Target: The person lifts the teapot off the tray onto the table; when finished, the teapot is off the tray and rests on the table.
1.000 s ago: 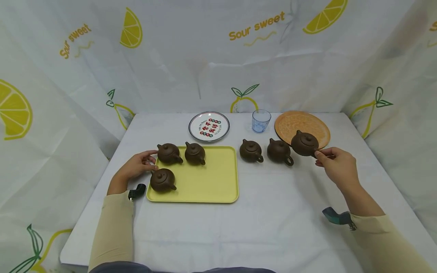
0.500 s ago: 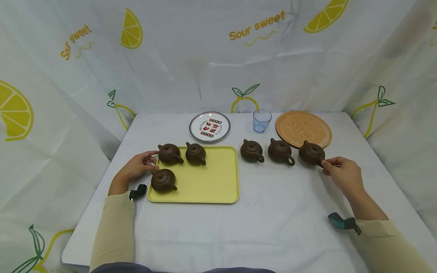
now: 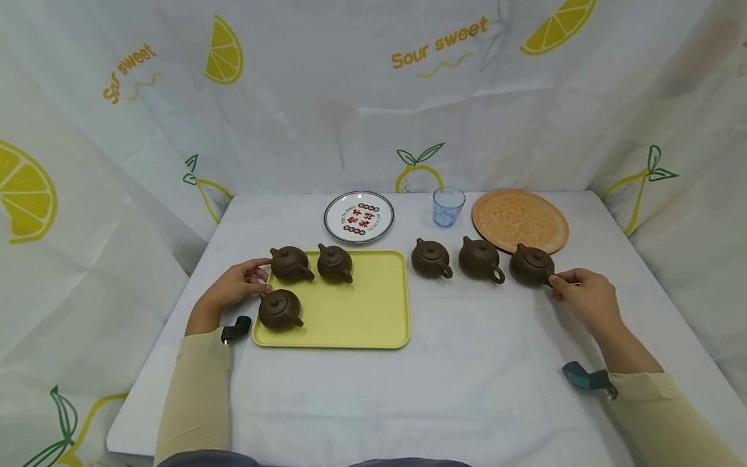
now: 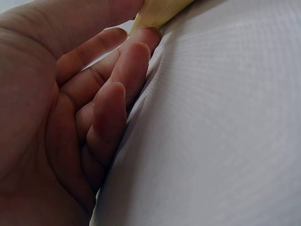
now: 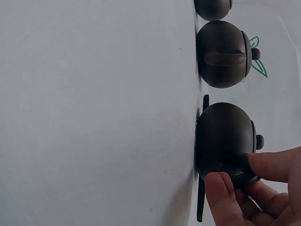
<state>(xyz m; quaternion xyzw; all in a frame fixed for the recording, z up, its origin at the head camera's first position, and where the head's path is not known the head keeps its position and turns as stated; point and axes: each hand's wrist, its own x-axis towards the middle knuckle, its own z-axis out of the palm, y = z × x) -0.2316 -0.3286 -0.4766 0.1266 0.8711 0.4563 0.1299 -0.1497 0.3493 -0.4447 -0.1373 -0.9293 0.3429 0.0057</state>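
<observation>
Head view: right hand (image 3: 585, 298), right side of frame, was holding a brown teapot (image 3: 530, 264) by its handle, thumb and fingers closed narrow in a pinch. Key relation: pot lay to the upper left of that hand, long axis running from handle at lower right to spout at upper left, so the handle pointed straight at the fingers. Lid on, body about upright. Right wrist view put its base at the desk (image 3: 373, 395) surface; couldn't swear the desk took the weight.

Neighbours: second teapot (image 3: 478, 258) just left of it in frame, third teapot (image 3: 430, 258) beyond that, rough row, all handles toward lower right. Orange round board (image 3: 519, 217) was right behind, front edge partly hidden by the held pot; touching or apart, couldn't tell.

Right forearm slanted from the lower right corner toward the upper left, wrist nearly in line with it. Right hand was the nearer by far.

Left hand (image 3: 236, 282) was well apart, left of frame, at the yellow tray (image 3: 350, 311) edge. Index reached toward the back-left teapot (image 3: 288, 264), thumb by the front teapot (image 3: 280, 309). Left wrist view: fingers loosely bent alongside the tray edge. Gripping it or just resting, couldn't tell.
</observation>
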